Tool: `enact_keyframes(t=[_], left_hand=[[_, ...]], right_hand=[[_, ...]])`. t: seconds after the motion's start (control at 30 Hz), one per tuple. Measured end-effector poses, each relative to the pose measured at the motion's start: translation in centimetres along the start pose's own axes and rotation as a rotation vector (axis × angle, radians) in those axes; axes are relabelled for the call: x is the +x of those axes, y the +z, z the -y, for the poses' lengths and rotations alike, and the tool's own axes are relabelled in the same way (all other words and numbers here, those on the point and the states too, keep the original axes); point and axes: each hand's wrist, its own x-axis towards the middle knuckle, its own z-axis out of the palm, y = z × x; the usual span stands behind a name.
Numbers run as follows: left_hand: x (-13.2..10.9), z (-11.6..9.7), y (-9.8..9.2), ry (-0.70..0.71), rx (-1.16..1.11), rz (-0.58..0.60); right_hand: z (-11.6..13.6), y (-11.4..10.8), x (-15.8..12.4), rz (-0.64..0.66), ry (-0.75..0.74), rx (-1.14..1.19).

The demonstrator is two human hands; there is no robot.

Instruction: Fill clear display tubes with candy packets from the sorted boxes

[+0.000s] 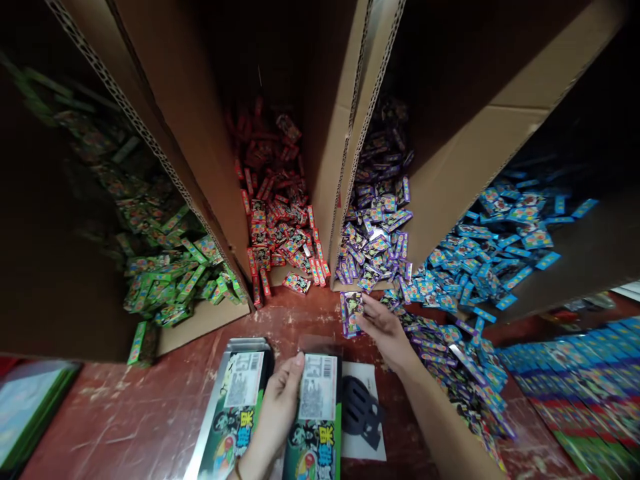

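Head view: two bare hands over a worn red surface (165, 400).
Right hand (385, 330): thumb and fingers pinching a purple candy packet (352, 313), just before the carton of purple packets (445, 160).
Left hand (283, 393): thumb on a green-black candy box (317, 400); other fingers hidden, cannot tell.

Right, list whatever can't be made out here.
All in the head view:
Deep insides of the cardboard cartons: lost in dark shadow.
Small print on the white label of the right-hand green box: too small and blurred.
That box's lower end: cut off by the bottom edge.
Rows of packets at far right: blurred, cut off by the right edge.
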Motion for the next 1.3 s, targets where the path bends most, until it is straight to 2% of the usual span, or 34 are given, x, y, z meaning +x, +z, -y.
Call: enact_keyframes(t=[0.07,0.13,0.27,0.37,0.43,0.57,0.67,0.77,0.93,1.0,1.1,1.17,1.23,1.3], left_hand=[[-0.3,0.1,0.4,0.018,0.014,0.05],[-0.7,-0.1,0.7,0.025,0.01,0.073],[-1.4,-0.4,0.9,0.021,-0.004,0.073],[-1.8,-0.4,1.0,0.034,0.018,0.086],[-1.9,-0.5,1.1,0.046,0.04,0.093],[-2.0,-0.9,1.4,0.065,0.039,0.1],[-2.1,-1.2,1.4,0.076,0.028,0.087],[-2.2,-1.3,1.4,0.065,0.013,0.062],[-2.3,-1.1,1.7,0.056,0.031,0.046],[-2.2,-1.0,1.7,0.051,0.024,0.039],[-1.9,-0.7,1.1,0.05,0.007,0.04],[-1.7,-0.5,0.6,0.055,0.003,0.016],[-1.4,-0.4,0.2,0.034,-0.019,-0.031],[-1.2,-0.3,0.0,-0.002,-0.067,-0.068]], right_hand=[[1.5,1.1,-0.7,0.107,0.034,0.186],[2.4,1.9,-1.4,0.19,0.059,0.249],[2.9,1.9,-1.9,0.211,0.007,0.077],[3.2,1.1,-2.0,0.299,-0.059,-0.102],[3.5,0.8,-2.0,0.342,-0.031,-0.113],[3.9,1.4,-1.9,0.283,0.166,0.071],[3.9,1.8,-1.7,0.26,0.22,0.154],[3.8,1.6,-1.7,0.29,0.18,0.131],[4.3,1.1,-2.8,0.523,0.001,-0.102],[4.5,1.3,-3.6,0.562,-0.087,-0.189],[4.5,2.0,-4.2,0.562,-0.142,-0.216],[3.9,2.8,-3.2,0.577,-0.16,-0.225],[3.1,4.3,-0.9,0.472,-0.196,-0.316],[2.1,6.8,2.4,0.285,-0.219,-0.454]])
